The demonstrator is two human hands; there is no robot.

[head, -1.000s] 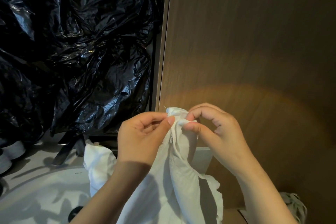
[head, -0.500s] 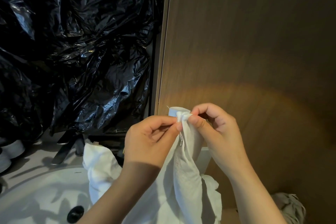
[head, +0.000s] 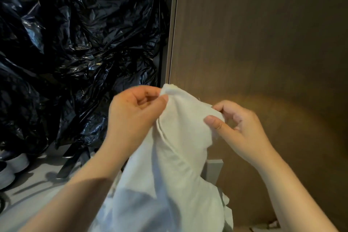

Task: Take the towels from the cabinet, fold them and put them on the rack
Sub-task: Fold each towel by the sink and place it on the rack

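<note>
A person is holding a white towel (head: 180, 156) up in front of a brown wooden panel (head: 263, 43). The left hand (head: 131, 113) is pinching the towel's top corner between thumb and forefinger. The right hand (head: 239, 128) is pinching the upper edge just to the right, and a short stretch of cloth is spanning between them. The rest is hanging crumpled between the forearms. Crinkled black plastic sheeting (head: 75, 43) is hanging on the left, above a pale worktop (head: 33, 181).
</note>
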